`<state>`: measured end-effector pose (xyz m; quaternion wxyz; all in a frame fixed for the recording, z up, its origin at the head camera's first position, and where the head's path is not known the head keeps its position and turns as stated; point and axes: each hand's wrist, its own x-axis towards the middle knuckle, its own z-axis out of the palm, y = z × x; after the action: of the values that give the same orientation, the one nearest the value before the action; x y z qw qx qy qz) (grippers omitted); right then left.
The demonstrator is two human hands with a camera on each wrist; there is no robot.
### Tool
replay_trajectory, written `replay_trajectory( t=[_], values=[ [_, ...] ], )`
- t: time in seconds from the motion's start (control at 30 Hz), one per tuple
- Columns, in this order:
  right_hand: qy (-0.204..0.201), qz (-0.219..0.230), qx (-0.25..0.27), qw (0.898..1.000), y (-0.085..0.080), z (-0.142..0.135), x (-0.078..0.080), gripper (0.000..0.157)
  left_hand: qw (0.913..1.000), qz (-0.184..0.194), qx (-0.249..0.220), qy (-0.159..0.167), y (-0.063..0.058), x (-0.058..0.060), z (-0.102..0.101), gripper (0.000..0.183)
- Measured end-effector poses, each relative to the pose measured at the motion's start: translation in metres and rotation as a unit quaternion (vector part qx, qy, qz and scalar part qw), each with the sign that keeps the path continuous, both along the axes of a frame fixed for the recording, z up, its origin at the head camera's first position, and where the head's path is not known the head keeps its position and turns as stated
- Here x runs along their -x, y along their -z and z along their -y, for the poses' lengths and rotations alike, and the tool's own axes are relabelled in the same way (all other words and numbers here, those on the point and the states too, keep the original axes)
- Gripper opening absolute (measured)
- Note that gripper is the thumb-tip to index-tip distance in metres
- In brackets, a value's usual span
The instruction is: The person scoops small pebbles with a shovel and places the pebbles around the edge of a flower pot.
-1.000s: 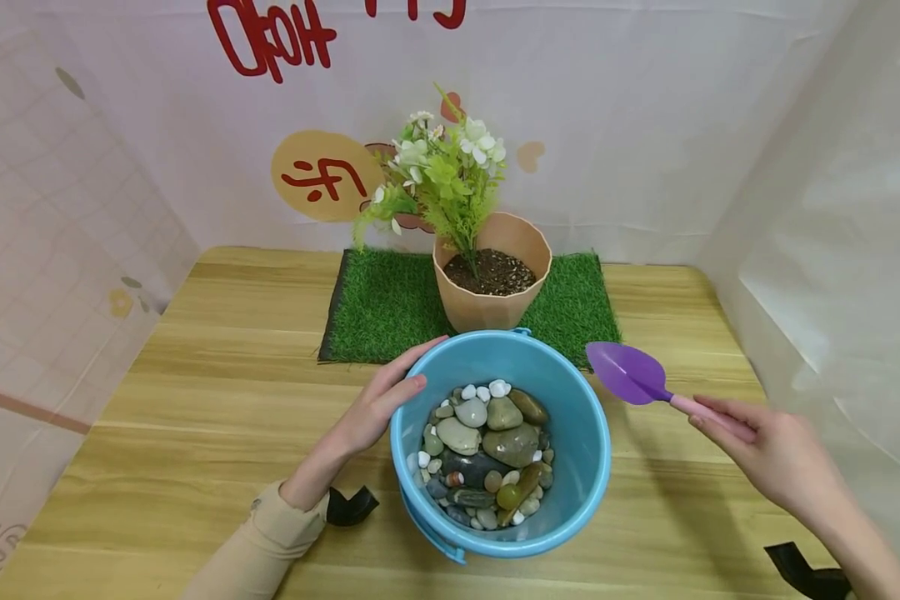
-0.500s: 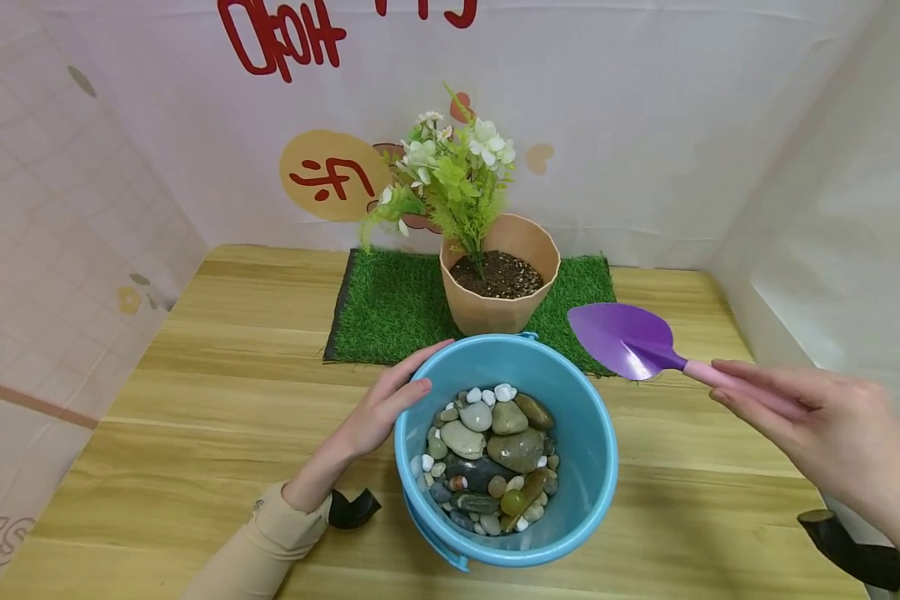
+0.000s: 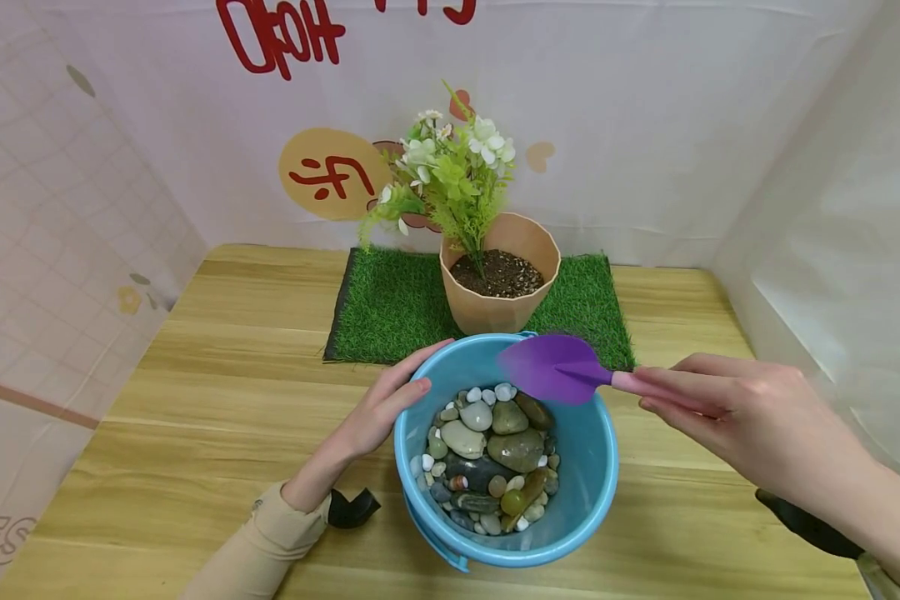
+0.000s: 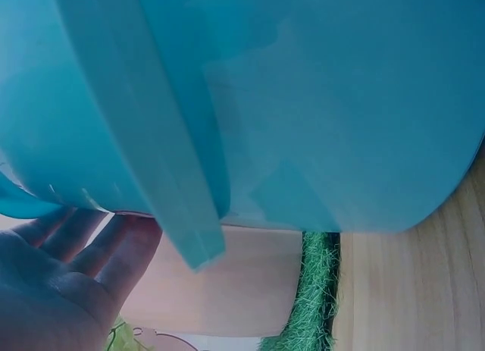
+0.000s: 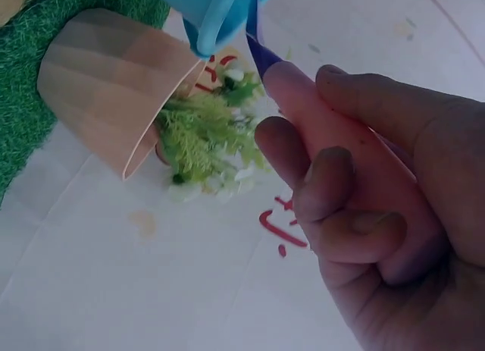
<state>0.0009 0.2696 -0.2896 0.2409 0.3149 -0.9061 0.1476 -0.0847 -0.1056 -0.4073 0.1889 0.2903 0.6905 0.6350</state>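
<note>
A light blue bucket [image 3: 587, 475] holds smooth stones [image 3: 516, 450] of mixed sizes, grey, brown, dark and white. My left hand [image 3: 381, 410] holds the bucket's left rim, thumb over the edge and fingers along the outside; the left wrist view shows those fingers [image 4: 125, 252] against the outer wall. In my right hand [image 3: 742, 408] is a garden trowel [image 3: 558, 369] with a purple blade and pink handle. Its blade hovers over the bucket's far right rim, above the stones, carrying nothing visible. The right wrist view has my fingers curled round the pink handle [image 5: 356, 177].
Behind the bucket, a peach flowerpot [image 3: 487, 315] with dark soil stands on a green turf mat [image 3: 390, 304]. White flowers [image 3: 457, 167] rise from the pot. The wooden table [image 3: 217, 400] meets printed white cloth walls [image 3: 630, 125] at the back and sides.
The trowel first rose on the right, then moved left until its blade came over the bucket's rim. My left hand has stayed on the rim. The stones look the same.
</note>
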Motion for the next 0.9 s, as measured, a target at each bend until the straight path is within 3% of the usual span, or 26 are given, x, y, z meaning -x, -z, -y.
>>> replay_trajectory(
  t=[0.3,0.43,0.47,0.53,0.6,0.73,0.9],
  values=[
    [-0.033,0.003,-0.083,0.996,0.009,0.029,0.006,0.065,1.0000,-0.007,0.002,-0.003,-0.001,0.000,0.000,0.058],
    [-0.036,-0.008,-0.144,0.989,0.011,0.040,0.008,0.023,1.0000,-0.008,0.003,-0.003,-0.001,0.000,0.000,0.058],
    [-0.036,-0.007,-0.160,0.986,0.011,0.042,0.009,0.028,1.0000,-0.008,0.003,-0.002,-0.001,0.000,0.000,0.058],
    [-0.035,-0.006,-0.192,0.981,0.011,0.046,0.009,0.056,0.9999,-0.011,0.003,0.000,-0.001,0.000,0.000,0.058],
    [-0.030,-0.005,-0.221,0.975,0.012,0.049,0.008,0.066,0.9999,-0.012,0.003,0.002,-0.001,0.000,0.000,0.058],
    [-0.019,-0.002,-0.262,0.965,0.013,0.053,0.008,0.065,0.9999,-0.012,0.004,0.002,-0.001,0.000,-0.001,0.058],
    [-0.033,-0.010,-0.274,0.961,0.012,0.058,0.009,0.062,0.9999,-0.011,0.005,0.000,-0.001,0.000,-0.001,0.059]
  ],
)
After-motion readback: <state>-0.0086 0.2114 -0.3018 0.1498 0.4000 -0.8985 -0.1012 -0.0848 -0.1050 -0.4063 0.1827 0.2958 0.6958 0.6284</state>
